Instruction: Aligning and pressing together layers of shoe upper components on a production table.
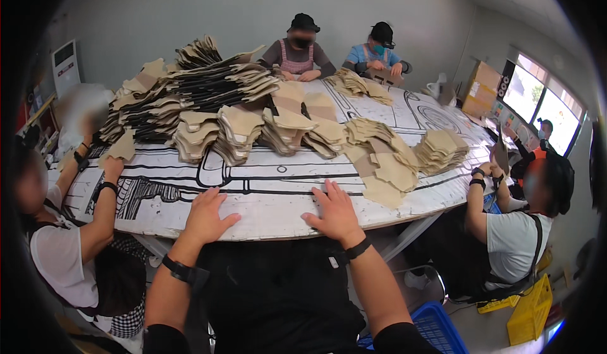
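Beige cut pieces (395, 172), a fanned heap, lie on the right-centre of the desk (272, 220), just beyond the right hand (335, 213) and a bit to its right. Nearest piece sits flat, apart from the fingers. Right hand: palm down by the near edge, fingers a little spread, thumb out toward the left. Left hand (210, 216): also palm down at the near edge, fingers closer together, thumb stuck out to the right. Bare desk between the two. Dark band on each wrist.

Right of the heap: a neater beige stack (441, 152). Left of it: a row of wavy beige stacks (237, 133), beyond the left hand. Behind that row, far left: a tall pile of black-and-beige pieces (218, 82). Desk top is white with black line drawings.

Left co-worker (69, 259) has a hand on a single beige piece (121, 150). Right co-worker (518, 240) holds up a dark piece (502, 155). Two more people sit at the far side; the right one of them handles a brownish piece (384, 76). Floor, near right: blue crate (438, 330), yellow crate (530, 311) further right.
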{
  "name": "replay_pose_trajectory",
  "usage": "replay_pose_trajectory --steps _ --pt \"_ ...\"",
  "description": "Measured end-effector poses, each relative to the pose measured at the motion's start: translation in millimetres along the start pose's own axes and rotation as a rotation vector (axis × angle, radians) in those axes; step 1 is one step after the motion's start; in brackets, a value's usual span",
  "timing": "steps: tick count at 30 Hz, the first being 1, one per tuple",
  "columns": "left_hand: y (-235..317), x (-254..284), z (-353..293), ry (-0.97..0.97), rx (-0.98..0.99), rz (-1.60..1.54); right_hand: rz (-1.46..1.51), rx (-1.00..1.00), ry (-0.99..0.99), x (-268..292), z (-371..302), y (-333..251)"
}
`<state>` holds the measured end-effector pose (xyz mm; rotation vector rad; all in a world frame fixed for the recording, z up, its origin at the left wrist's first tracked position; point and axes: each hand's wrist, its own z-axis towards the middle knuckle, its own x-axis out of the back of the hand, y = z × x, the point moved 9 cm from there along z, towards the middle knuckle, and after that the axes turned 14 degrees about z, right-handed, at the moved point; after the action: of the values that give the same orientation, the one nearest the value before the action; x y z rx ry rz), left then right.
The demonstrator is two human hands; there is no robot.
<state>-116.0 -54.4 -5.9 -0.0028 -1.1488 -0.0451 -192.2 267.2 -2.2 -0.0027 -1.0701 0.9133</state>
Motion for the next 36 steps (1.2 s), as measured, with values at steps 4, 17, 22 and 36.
replay_pose_trajectory --steps 4,17,22,36 --pt "19.1 9.5 2.0 0.09 -0.065 -0.025 0.05 -0.036 -0.052 -3.6 -1.9 10.1" --pt "-3.6 14.1 -14.4 0.125 0.016 -0.092 0.066 0.055 -0.063 -10.7 0.5 -3.2" --pt "8.1 10.4 -6.9 0.295 -0.085 -0.128 0.041 0.098 -0.022 2.3 -3.0 -0.9" --pt "9.0 5.6 -0.9 0.052 0.001 -0.148 0.036 0.022 -0.066 3.5 -1.6 1.8"
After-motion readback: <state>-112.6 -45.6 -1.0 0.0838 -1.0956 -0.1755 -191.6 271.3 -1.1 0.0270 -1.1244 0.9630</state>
